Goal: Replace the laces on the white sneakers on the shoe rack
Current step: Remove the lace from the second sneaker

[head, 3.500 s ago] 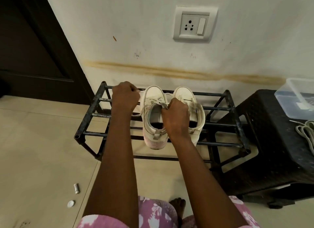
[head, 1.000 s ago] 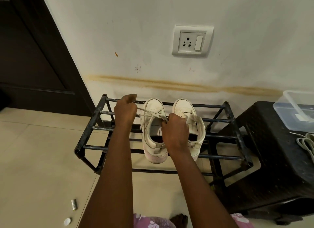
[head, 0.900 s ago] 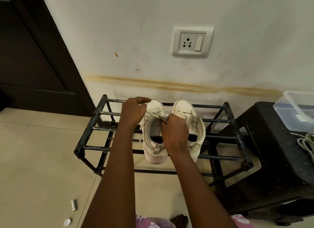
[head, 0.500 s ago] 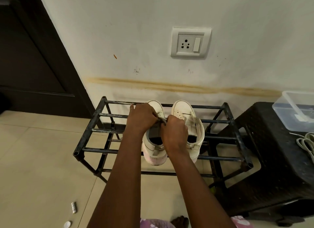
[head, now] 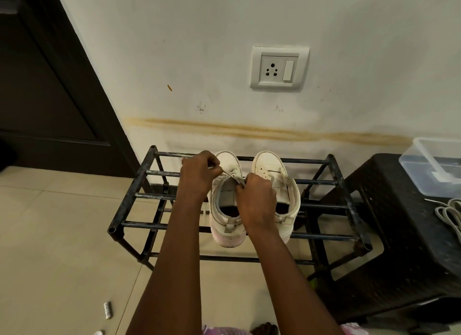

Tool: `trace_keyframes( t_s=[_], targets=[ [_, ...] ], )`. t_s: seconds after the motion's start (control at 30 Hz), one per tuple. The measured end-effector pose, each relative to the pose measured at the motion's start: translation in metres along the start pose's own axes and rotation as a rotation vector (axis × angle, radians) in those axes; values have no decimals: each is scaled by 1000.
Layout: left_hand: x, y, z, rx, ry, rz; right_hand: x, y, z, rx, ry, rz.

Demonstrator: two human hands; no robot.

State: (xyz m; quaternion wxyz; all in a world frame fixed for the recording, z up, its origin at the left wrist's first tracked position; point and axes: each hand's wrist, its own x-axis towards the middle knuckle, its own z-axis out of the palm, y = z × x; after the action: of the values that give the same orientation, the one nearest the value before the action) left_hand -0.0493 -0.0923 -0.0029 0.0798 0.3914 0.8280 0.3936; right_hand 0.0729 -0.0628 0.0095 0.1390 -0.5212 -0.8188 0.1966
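Note:
Two white sneakers stand side by side on the black metal shoe rack [head: 139,185], toes to the wall. My left hand [head: 199,176] pinches a strand of the old lace [head: 228,174] at the left sneaker [head: 227,205], holding it out to the left. My right hand [head: 257,200] grips that sneaker's top edge near the tongue, fingers curled over the lace there. The right sneaker [head: 272,170] stands untouched beside it, its eyelets mostly bare. A bundle of pale laces [head: 449,215] lies on the black stool at the right.
A black plastic stool [head: 389,235] stands right of the rack with a clear lidded box [head: 434,167] on it. A dark door [head: 45,85] is at the left. A wall socket [head: 279,69] sits above the rack. Small objects [head: 107,309] lie on the tiled floor.
My left hand went from out at the left in over the sneaker's laces, then drew back a little to the left with a strand. My right hand stayed on the sneaker.

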Motion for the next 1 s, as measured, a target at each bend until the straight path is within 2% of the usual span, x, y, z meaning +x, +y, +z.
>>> trace_keyframes(
  t_s=[0.17, 0.23, 0.33, 0.4, 0.47, 0.53, 0.63, 0.73, 0.8, 1.0],
  targets=[
    [0, -15, -17, 0, 306, -41, 0, 0, 1, 11, -2, 0],
    [-1, -17, -24, 25, 453, -144, 1, 0, 1, 14, -10, 5],
    [-3, -20, -32, -82, 645, -269, 2, -1, 1, 2, -7, 1],
    [-2, -20, -34, -119, 677, -336, 1, 0, 1, -2, -5, -1],
    [1, -21, -34, -65, 593, -398, 1, 1, 0, -1, -2, -3],
    [4, -19, -32, 68, 400, -386, 2, 1, 1, -1, 0, -6],
    [5, -2, -21, -31, 31, -148, 2, 0, 1, -13, -2, -12],
    [1, 19, -1, 136, -265, 7, 3, 1, 1, -27, -9, -12],
    [0, 23, 11, 221, -295, -13, 3, 1, 1, -34, -16, -11],
    [-2, 18, 12, 280, -180, -52, 4, 0, 3, -28, -16, -3]
  ],
)
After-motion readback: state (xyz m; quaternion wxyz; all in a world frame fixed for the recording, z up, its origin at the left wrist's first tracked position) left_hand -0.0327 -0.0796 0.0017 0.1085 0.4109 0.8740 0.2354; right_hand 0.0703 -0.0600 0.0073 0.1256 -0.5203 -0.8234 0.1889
